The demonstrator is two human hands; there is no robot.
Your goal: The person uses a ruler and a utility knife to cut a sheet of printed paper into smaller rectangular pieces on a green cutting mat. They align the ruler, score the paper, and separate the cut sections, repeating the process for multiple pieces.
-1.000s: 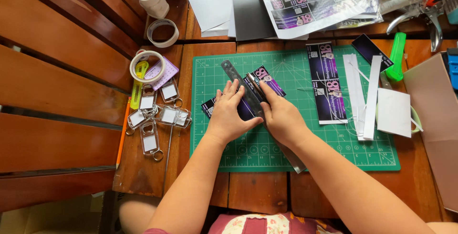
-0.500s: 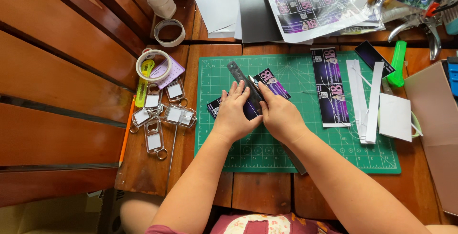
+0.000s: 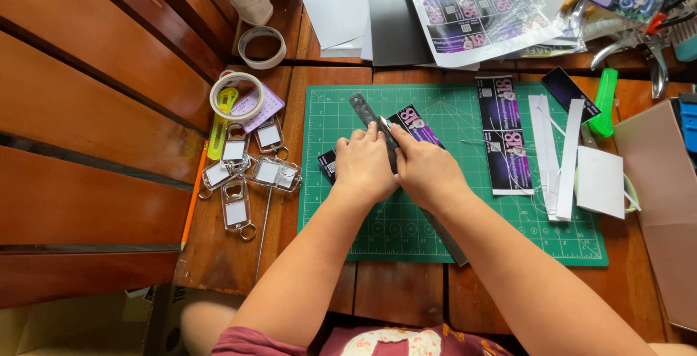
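A green cutting mat (image 3: pixel 406 232) lies on the wooden table. On it a metal ruler (image 3: pixel 361 105) runs diagonally across a purple-and-black printed strip (image 3: pixel 415 124). My left hand (image 3: pixel 361 171) presses down on the ruler and the strip's left part. Beside it my right hand (image 3: pixel 427 174) is closed around a small cutter whose tip (image 3: pixel 382 121) meets the ruler's edge. The cutter's body is hidden in the fist.
Several clear keychain frames (image 3: pixel 250 174) and tape rolls (image 3: pixel 236 95) lie left of the mat. A cut printed strip (image 3: pixel 504 138), white paper offcuts (image 3: pixel 559 160) and a green marker (image 3: pixel 604 102) sit at the right. Printed sheets (image 3: pixel 472 7) are stacked at the back.
Both hands stay on the ruler and strip, almost unmoved. The camera view has shifted slightly, so everything sits a little lower in the frame.
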